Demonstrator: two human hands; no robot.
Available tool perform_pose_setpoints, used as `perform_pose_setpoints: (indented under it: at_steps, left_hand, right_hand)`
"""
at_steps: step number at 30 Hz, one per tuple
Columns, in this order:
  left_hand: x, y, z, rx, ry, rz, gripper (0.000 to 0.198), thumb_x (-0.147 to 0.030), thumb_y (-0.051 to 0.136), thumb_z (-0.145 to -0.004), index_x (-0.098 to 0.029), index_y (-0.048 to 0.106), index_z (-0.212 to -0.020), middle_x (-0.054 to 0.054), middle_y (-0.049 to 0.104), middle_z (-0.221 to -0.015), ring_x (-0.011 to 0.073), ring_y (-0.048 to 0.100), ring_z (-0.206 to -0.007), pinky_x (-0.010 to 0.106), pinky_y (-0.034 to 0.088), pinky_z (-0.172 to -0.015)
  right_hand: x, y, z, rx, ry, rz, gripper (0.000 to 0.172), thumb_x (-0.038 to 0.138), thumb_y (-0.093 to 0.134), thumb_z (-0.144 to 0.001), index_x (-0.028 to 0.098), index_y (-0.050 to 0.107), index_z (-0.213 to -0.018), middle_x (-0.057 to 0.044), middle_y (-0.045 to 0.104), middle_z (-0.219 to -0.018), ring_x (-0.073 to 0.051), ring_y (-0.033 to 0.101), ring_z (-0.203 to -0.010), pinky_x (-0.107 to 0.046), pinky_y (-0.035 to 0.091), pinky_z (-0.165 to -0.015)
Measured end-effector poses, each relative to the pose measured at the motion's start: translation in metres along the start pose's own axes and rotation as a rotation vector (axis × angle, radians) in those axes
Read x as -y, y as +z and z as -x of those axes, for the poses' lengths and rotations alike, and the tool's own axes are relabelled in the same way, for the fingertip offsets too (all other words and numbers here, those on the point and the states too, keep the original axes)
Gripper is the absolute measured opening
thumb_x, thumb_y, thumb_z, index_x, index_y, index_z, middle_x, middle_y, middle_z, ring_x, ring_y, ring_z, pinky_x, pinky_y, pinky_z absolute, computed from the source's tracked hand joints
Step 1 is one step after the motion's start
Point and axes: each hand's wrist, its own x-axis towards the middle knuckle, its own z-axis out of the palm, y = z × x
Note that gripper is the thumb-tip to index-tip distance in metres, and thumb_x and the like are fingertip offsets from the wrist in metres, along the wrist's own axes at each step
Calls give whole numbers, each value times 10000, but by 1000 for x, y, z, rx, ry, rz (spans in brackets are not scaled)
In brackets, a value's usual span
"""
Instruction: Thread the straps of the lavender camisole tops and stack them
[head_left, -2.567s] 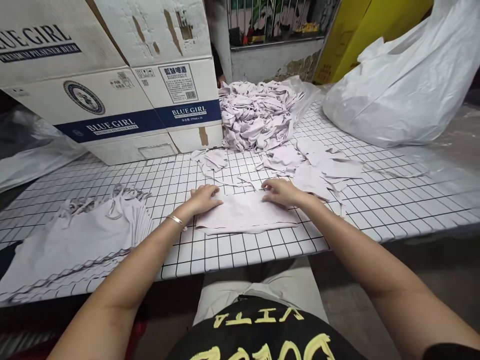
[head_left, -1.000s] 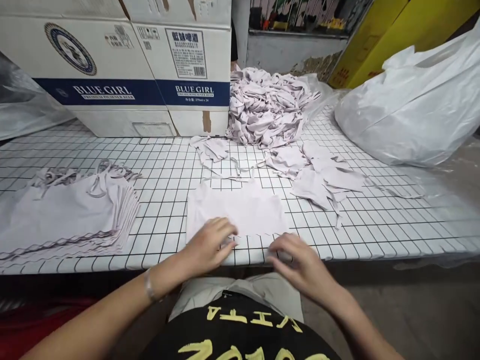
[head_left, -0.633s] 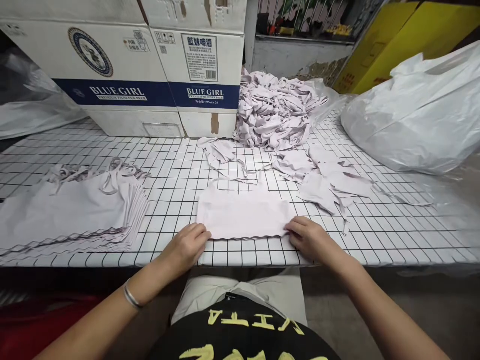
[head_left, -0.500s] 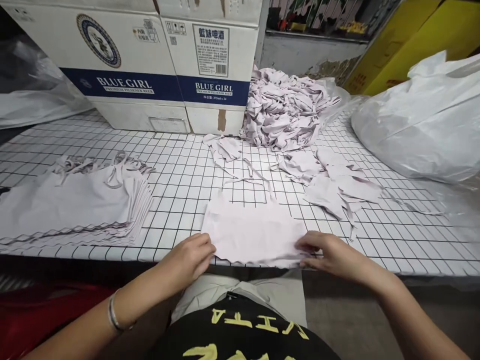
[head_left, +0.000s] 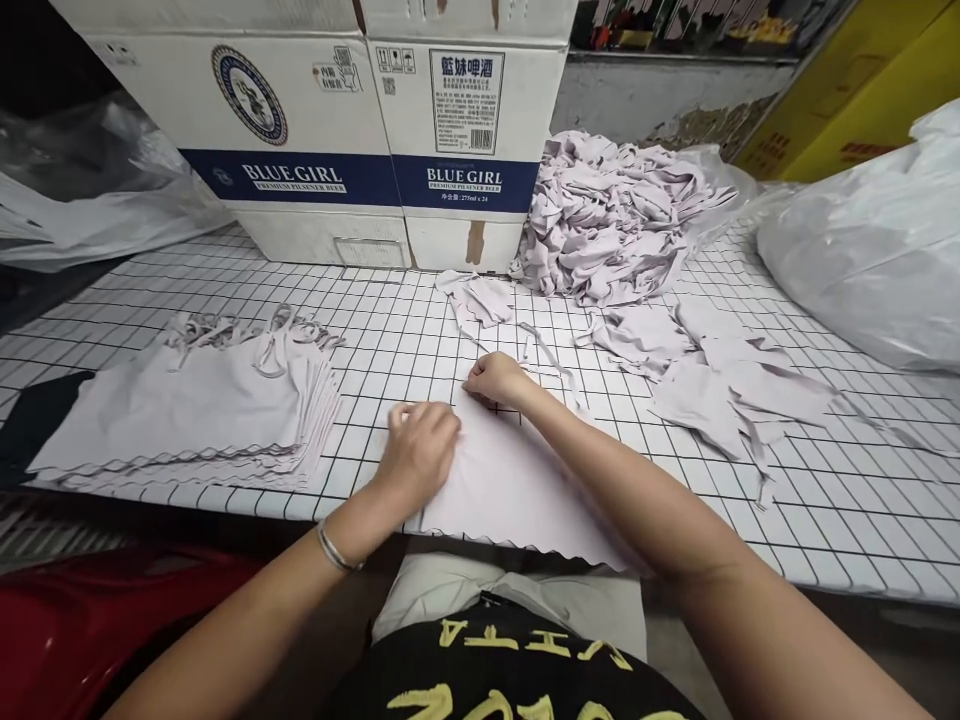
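Observation:
A pale pink camisole (head_left: pixel 517 490) with a wavy hem lies flat at the table's front edge, partly covered by my right forearm. My right hand (head_left: pixel 496 380) reaches across it, fingers pinched at its upper left corner where a strap begins. Slightly blurred, my left hand (head_left: pixel 421 448) is curled over the left edge of the same camisole, close beside the right. Loose straps (head_left: pixel 551 355) trail on the table behind my right hand. To the left, a neat stack of camisoles (head_left: pixel 202 400) lies with its straps gathered at the far side.
A white beer carton (head_left: pixel 322 235) stands at the back. Right of it rises a crumpled heap of camisoles (head_left: pixel 607 215). Several loose pieces (head_left: pixel 712 380) spread in front of the heap. A white plastic bag (head_left: pixel 862 250) bulges at the right. The grid-patterned table (head_left: pixel 375 330) ends near my lap.
My right hand has left the camisole's lower right side and crossed to its upper left corner. My left hand has moved up along the left edge. The view has shifted left.

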Motion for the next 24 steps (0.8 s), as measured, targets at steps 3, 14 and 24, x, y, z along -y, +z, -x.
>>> perform_pose_setpoints:
  at_steps: [3,14,24]
  left_hand:
    - [-10,14,15,102,295,34,396,-386,392,-980,-258,490,-1342,63,463,-1460,271,335,-1382,506,156,-1135]
    - [-11,24,22,232,304,91,537,-481,341,-989,-302,314,-1495,19,259,-1575,278,177,-1469,542,67,-1184]
    - [-17,9,16,359,193,332,520,-485,374,-975,-264,417,-1443,58,299,-1558,301,169,-1469,614,42,-1167]
  right_hand:
    - [-2,-1,3,112,82,-393,191,149,681,-704,184,510,-628,4,527,-519,-77,381,-414,-222,307,-395]
    - [12,-29,-13,316,101,-908,182,236,521,-897,156,545,-735,10,520,-618,-48,237,-417,-168,195,-339]
    - [62,-98,-14,-73,-157,-727,136,199,606,-882,140,621,-761,40,427,-563,-37,301,-443,-154,310,-406]
